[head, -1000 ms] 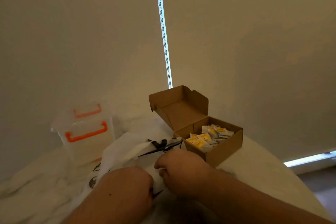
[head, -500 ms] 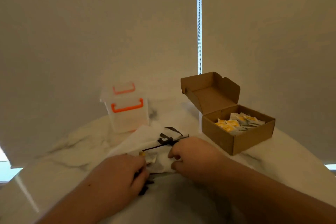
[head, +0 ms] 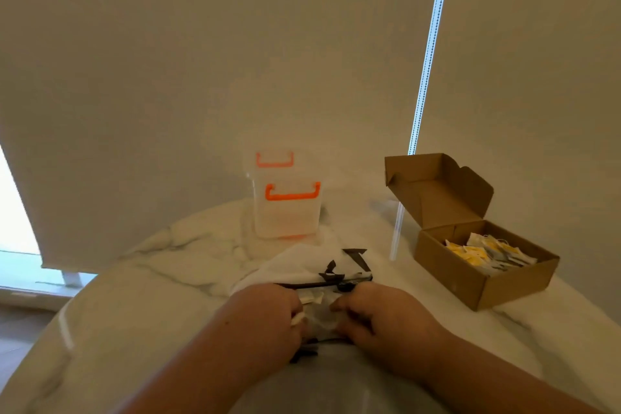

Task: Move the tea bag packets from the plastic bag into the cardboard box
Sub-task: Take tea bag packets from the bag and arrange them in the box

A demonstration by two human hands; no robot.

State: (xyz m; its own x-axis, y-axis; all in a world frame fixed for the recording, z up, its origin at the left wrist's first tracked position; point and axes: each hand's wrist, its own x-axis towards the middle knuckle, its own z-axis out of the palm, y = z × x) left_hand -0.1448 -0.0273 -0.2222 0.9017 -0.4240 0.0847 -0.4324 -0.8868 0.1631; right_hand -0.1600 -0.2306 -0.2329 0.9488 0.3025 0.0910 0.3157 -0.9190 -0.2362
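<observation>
A white plastic bag [head: 302, 264] with black markings lies flat on the marble table, just beyond my hands. My left hand [head: 265, 319] curls round a pale tea bag packet [head: 311, 297] at the bag's near edge. My right hand [head: 379, 311] grips the bag's near edge beside it, fingers curled into the plastic. The open cardboard box [head: 484, 282] stands to the right, lid raised, with several yellow-and-white tea bag packets [head: 487, 254] inside.
A clear plastic container [head: 285, 208] with orange handles stands behind the bag. The round marble table [head: 151, 296] curves off at left and right. A roller blind with a bead chain [head: 426, 54] hangs behind.
The view has swung left, so the box and container sit further right in frame. My hands stay at the bag's near edge; a packet now shows at my left fingers.
</observation>
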